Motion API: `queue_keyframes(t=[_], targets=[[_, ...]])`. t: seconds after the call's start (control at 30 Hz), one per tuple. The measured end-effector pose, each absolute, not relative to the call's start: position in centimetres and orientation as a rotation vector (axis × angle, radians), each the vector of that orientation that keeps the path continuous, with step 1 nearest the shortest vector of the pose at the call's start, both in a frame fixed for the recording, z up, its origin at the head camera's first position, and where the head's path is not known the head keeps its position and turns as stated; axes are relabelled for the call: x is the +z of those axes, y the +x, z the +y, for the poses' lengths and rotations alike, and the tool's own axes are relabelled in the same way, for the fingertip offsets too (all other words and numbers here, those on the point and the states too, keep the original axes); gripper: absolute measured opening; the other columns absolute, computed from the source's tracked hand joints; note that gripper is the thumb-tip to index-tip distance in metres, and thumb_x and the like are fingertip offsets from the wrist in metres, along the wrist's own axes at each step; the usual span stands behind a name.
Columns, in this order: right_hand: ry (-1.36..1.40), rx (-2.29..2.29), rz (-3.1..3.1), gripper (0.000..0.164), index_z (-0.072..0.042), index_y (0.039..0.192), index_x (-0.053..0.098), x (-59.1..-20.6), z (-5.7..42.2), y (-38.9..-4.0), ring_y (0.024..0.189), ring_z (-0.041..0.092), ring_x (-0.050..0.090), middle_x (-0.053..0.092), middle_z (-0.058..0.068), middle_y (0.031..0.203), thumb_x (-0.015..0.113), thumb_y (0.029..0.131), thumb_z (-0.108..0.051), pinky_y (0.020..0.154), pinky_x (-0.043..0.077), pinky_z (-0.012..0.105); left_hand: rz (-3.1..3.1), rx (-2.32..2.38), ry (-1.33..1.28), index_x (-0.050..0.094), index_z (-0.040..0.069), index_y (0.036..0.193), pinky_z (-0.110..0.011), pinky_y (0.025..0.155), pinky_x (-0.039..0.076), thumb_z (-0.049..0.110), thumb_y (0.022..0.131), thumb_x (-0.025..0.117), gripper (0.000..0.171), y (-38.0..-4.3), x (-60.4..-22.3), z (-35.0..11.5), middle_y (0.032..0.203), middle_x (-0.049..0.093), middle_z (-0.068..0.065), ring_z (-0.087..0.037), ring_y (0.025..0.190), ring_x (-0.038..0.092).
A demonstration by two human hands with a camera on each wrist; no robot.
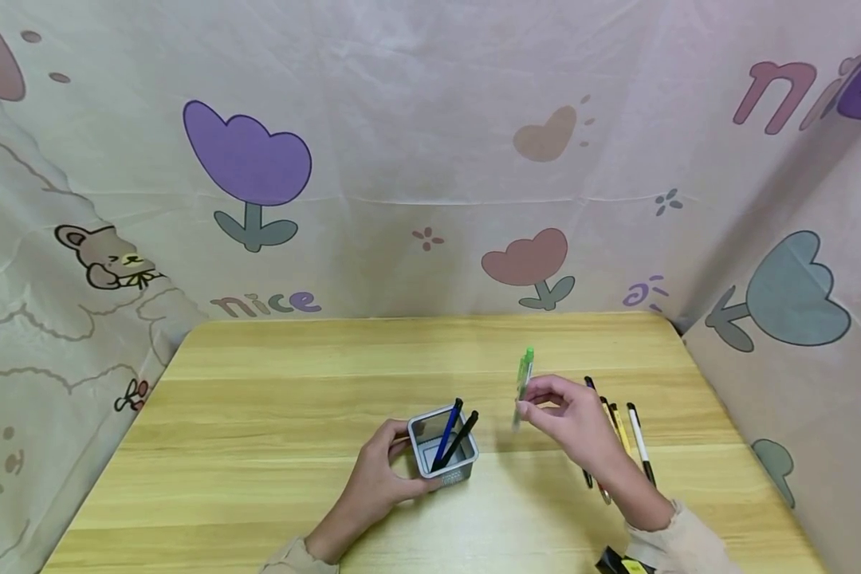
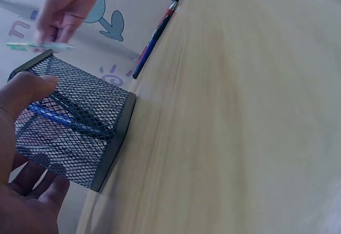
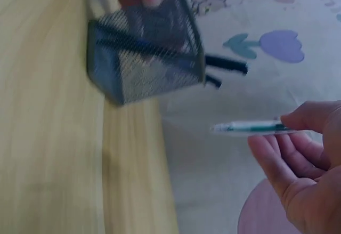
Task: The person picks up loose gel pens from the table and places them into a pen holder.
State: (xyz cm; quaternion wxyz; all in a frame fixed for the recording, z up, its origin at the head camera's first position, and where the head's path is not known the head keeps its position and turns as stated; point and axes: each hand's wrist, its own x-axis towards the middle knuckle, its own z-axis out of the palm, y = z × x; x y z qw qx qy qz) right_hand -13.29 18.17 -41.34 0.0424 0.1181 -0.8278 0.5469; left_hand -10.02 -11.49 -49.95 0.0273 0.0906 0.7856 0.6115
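My left hand grips a square mesh pen holder from its left side, thumb at the front and fingers behind. Inside it lean a blue pen and a black pen, their ends sticking out above the rim. To the right of the holder, my right hand pinches a green pen between thumb and fingers, raised above the table. The right wrist view shows the clear barrel with its tip pointing toward the holder's side. In the left wrist view the green pen is blurred.
Several pens lie on the wooden table beyond and partly under the right forearm, among them a white pen and a yellow pen. A black and yellow object sits near the right sleeve. Printed cloth surrounds the table's back and sides.
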Motion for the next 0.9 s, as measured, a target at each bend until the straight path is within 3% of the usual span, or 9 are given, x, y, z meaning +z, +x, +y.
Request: queue_keyframes(t=[0.13,0.4,0.7,0.9], targets=[[0.432,1.815,-2.455,0.015,0.0,0.104,0.073,-40.5,17.5,-12.4,0.09,0.006,0.073,0.074,0.014,0.101,0.077,0.09,-0.003,0.079,0.068,0.025,2.417,1.894,0.274,0.061,0.004,0.127,-0.034,0.117,0.051,0.015,0.062,0.1,0.077,-10.0,-49.8,-11.5,0.132,0.065,-0.013,-0.03,0.126,0.065],[0.555,1.962,-2.347,0.014,0.002,0.107,0.07,-40.2,16.4,-11.6,0.09,0.01,0.075,0.073,0.0,0.101,0.072,0.093,0.0,0.079,0.068,0.026,2.425,1.889,0.265,0.061,0.005,0.126,-0.037,0.117,0.051,0.013,0.062,0.099,0.075,-9.9,-49.8,-11.4,0.131,0.064,-0.013,-0.032,0.126,0.065],[0.53,1.969,-2.41,0.014,-0.005,0.105,0.073,-41.2,15.4,-11.6,0.091,0.011,0.075,0.077,0.016,0.105,0.077,0.091,-0.007,0.081,0.068,0.027,2.417,1.902,0.263,0.062,0.004,0.126,-0.034,0.117,0.052,0.012,0.06,0.1,0.077,-10.0,-49.7,-11.4,0.13,0.065,-0.012,-0.031,0.125,0.066],[0.483,1.987,-2.473,0.018,-0.003,0.107,0.073,-41.8,15.1,-11.6,0.092,0.01,0.075,0.076,0.021,0.108,0.078,0.091,-0.01,0.083,0.067,0.024,2.399,1.914,0.271,0.061,0.004,0.126,-0.032,0.117,0.051,0.01,0.06,0.099,0.077,-10.0,-49.6,-11.4,0.132,0.065,-0.013,-0.032,0.125,0.066]])
